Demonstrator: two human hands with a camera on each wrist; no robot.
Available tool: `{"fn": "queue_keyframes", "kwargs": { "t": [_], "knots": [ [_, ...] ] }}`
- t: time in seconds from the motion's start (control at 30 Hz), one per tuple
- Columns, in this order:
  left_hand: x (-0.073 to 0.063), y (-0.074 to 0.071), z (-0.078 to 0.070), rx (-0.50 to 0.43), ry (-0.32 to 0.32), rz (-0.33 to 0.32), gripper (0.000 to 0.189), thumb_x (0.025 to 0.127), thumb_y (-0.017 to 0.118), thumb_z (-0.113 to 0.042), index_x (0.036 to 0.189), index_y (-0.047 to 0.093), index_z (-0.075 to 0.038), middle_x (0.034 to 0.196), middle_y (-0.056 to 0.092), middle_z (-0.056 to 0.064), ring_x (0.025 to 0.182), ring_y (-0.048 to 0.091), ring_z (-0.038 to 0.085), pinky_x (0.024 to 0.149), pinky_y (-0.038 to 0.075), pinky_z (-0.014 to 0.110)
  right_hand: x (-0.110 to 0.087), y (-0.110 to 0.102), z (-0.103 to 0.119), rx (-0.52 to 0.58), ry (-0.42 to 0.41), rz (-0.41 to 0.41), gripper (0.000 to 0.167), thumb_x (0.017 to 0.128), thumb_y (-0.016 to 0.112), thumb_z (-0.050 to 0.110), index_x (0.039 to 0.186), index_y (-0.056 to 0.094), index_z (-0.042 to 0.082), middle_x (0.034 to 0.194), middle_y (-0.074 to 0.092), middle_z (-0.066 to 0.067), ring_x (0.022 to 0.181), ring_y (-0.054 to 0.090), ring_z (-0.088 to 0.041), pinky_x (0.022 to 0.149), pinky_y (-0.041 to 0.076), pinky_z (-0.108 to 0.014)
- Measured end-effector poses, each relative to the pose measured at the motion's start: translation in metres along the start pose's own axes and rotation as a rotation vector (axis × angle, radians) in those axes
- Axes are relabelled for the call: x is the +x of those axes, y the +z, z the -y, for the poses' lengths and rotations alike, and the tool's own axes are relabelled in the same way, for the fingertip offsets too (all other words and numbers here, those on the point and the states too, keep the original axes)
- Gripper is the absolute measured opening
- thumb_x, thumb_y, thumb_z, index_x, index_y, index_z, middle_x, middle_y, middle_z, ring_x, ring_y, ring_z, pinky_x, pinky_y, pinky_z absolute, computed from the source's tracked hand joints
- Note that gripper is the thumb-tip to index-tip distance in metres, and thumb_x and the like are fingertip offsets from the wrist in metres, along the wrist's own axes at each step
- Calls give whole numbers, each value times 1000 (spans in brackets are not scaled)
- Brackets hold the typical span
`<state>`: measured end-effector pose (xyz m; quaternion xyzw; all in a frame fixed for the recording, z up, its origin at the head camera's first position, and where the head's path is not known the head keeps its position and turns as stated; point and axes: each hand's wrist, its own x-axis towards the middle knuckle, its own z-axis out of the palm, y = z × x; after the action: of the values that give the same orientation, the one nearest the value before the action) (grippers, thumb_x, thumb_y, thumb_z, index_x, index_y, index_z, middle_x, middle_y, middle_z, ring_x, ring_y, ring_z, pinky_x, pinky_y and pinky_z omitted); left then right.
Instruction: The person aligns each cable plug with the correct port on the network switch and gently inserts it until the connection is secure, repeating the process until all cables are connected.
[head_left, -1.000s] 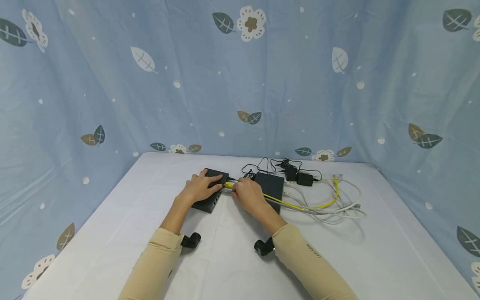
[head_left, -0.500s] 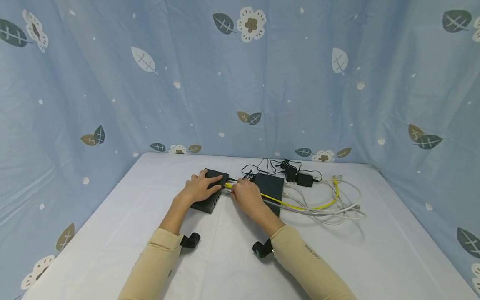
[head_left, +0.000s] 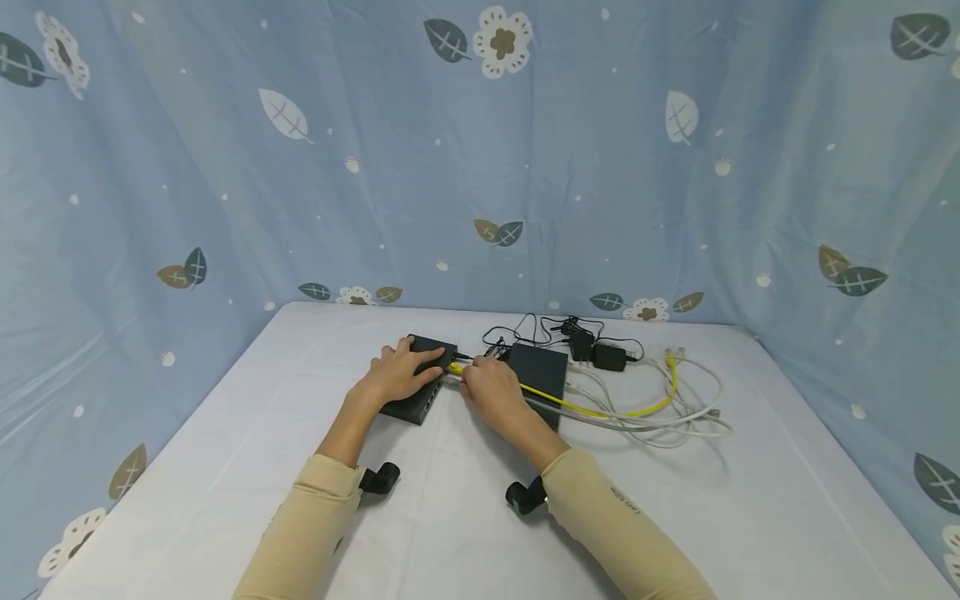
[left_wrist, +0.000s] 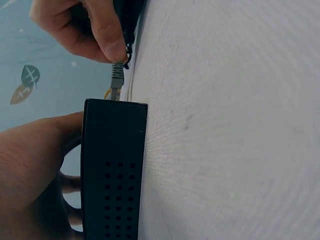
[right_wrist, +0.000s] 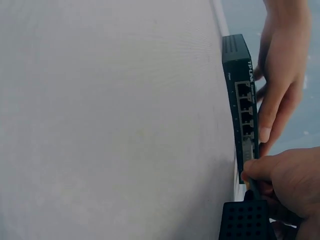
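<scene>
A black network switch (head_left: pixel 408 410) lies on the white table, its row of ports facing right. My left hand (head_left: pixel 397 373) rests over its top, thumb reaching toward the port edge. With thumb and fingertips my right hand (head_left: pixel 493 390) pinches the grey plug (left_wrist: pixel 117 76) of a network cable at that port side. In the right wrist view the plug points into the row, beside several vacant ports (right_wrist: pixel 246 103). A yellow cable plug (head_left: pixel 454 367) and a thin black power lead (head_left: pixel 463 357) also meet this side. The right fingers partly hide the plugs.
A second black box (head_left: pixel 542 367) lies just beyond the right hand, cables crossing over it. Two black power adapters (head_left: pixel 610 358) with tangled thin cords sit behind it. Grey and yellow network cables (head_left: pixel 652 412) loop to the right. A patterned blue curtain (head_left: pixel 480 167) hangs behind the table.
My right hand has shifted very slightly left, toward the switch, with the cable in its fingers. The left hand stays on the switch. The head view has tilted a little.
</scene>
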<state>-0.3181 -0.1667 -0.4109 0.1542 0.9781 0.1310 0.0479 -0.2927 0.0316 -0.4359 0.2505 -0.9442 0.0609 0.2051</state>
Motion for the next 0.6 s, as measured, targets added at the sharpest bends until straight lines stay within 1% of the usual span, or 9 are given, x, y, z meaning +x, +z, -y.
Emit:
{"fn": "queue_keyframes", "kwargs": {
  "t": [0.23,0.33,0.47,0.6],
  "knots": [
    [-1,-2,-2,6,0,-11,51,101,50,-47,149,44,-31,157,23,31,130,37,60,96,36,74,0,2,-1,13,17,-1,13,90,72,20,81,77,12,78,66,-2,71,60,-17,63,52,-32],
    [-1,-1,-2,6,7,-15,51,101,50,-47,149,45,-31,157,24,31,128,38,60,96,37,74,1,3,-1,-2,24,0,14,91,71,21,82,77,12,80,67,-2,72,60,-18,64,52,-32],
    [-1,1,-2,7,2,-11,51,101,49,-47,149,44,-31,157,23,31,129,38,60,97,36,73,2,2,0,-11,13,26,16,92,70,21,82,76,11,81,68,-4,73,60,-19,66,53,-32],
    [1,2,-1,18,4,-17,51,101,49,-48,149,44,-32,157,23,31,128,38,60,96,37,73,4,-2,0,11,14,56,16,92,69,19,81,76,9,80,68,-4,73,61,-20,67,54,-34]
  ]
}}
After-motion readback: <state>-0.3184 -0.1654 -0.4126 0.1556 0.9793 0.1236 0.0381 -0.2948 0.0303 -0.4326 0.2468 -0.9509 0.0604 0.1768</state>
